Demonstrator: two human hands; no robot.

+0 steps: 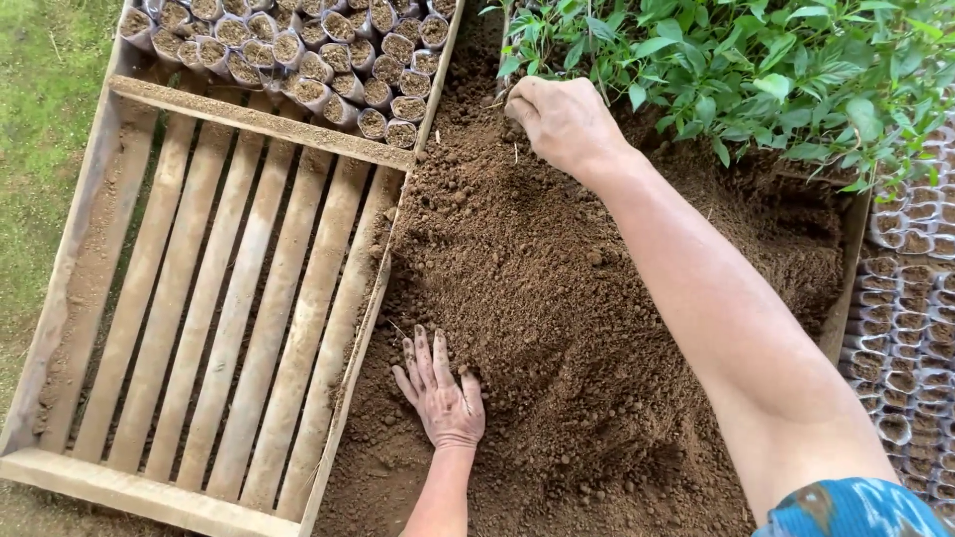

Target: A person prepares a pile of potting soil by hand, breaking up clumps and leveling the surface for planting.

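My left hand lies flat on a heap of loose brown soil, fingers spread and pointing away from me, palm down, holding nothing. My right hand reaches far across the heap to its back edge, fingers curled down at the foot of a patch of green seedlings. Whether it grips a stem or soil is hidden by the knuckles and leaves. My right forearm crosses the heap diagonally.
A slatted wooden tray lies left of the soil, with several small soil-filled nursery bags packed at its far end. More small filled bags stand in rows at the right. Grass borders the far left.
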